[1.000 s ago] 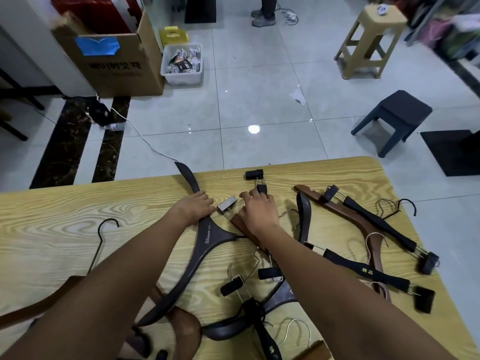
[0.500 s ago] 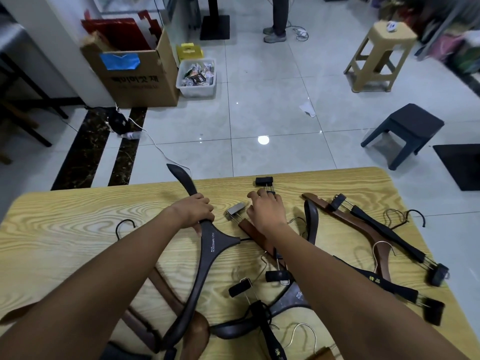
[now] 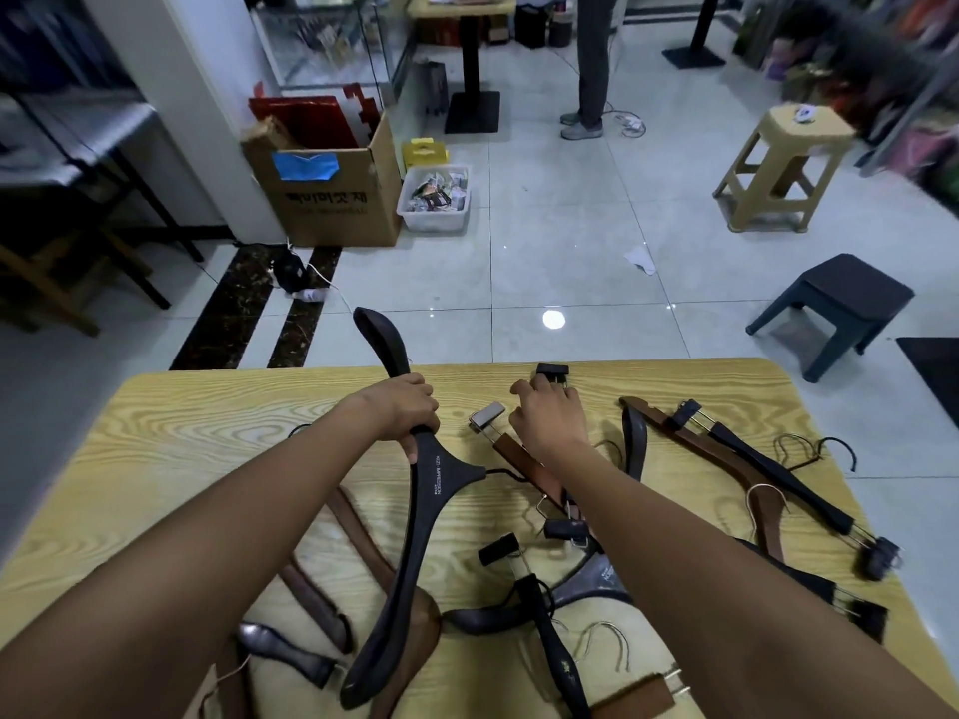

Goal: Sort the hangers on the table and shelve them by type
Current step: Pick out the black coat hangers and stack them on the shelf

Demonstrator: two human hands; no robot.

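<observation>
Several hangers lie scattered on the light wooden table [image 3: 197,438]. My left hand [image 3: 399,409] grips the arm of a wide black coat hanger [image 3: 420,516], whose far end rises past the table's back edge. My right hand [image 3: 547,420] rests with curled fingers on a small black clip hanger [image 3: 551,372] near the back edge; whether it grips that hanger I cannot tell. A brown clip hanger [image 3: 519,461] with a metal clip runs under my right wrist. Black and brown clip hangers [image 3: 768,472] lie to the right, and more dark coat hangers [image 3: 488,617] sit near me.
Beyond the table on the tiled floor stand a cardboard box [image 3: 332,194], a clear bin [image 3: 436,197], a beige stool [image 3: 778,168] and a dark stool [image 3: 835,308]. A person's legs [image 3: 591,70] are at the back. A white cable [image 3: 332,293] trails on the floor.
My left hand has closed round the black coat hanger and lifted its far end up off the table. My right hand stayed at the small clip hanger. The camera tilted upward.
</observation>
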